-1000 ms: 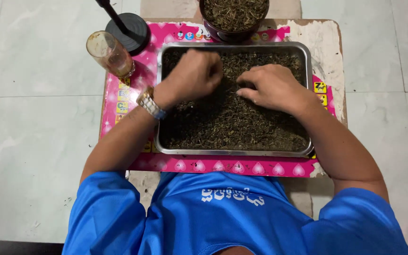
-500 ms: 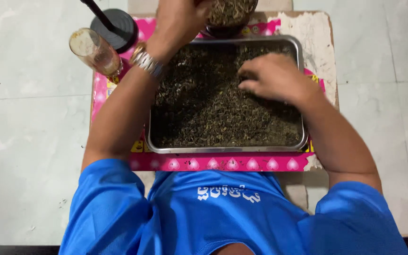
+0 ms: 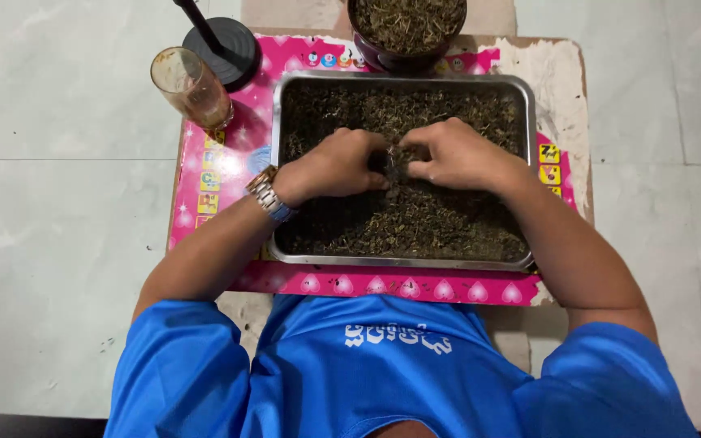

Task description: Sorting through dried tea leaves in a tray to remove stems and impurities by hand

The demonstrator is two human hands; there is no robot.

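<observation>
Two hands meet mid-tray, fingertips nearly touching. Left hand [image 3: 336, 166], w/ metal wristwatch [image 3: 268, 194], curls inward, fingers bent down into dried dark-green leaf bits [image 3: 415, 219]. Right hand [image 3: 456, 154] pinches a small clump betw. thumb & fingers. Leaf bits fill steel rectangular tray [image 3: 403, 263] under both hands. Tray sits on pink mat [image 3: 229, 154] over worn tabletop [image 3: 557, 73]. Beyond hands: dark bowl [image 3: 407, 32] heaped w/ same leaf. Beyond & left of left hand: tilted glass [image 3: 191, 85], black round lid [image 3: 225, 40].
</observation>
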